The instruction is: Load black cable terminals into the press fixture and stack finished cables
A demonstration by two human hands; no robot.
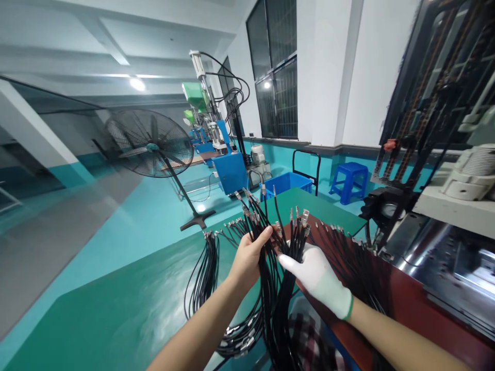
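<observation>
My bare left hand is closed around a bunch of black cables, its thumb pressed across them. In a white glove with a green cuff, my right hand grips a second bundle of black cables just below their metal terminals. Both bunches stand upright side by side, terminals up, and their lengths hang down toward my lap. Left of my hands, another cable bundle lies on the green table. More cables are spread over the red-brown surface at the right.
A metal machine stands close on the right. Beyond the table are a blue crate by a trolley handle, a blue stool, a large standing fan and a blue machine. Coiled cables lie near the table's front edge.
</observation>
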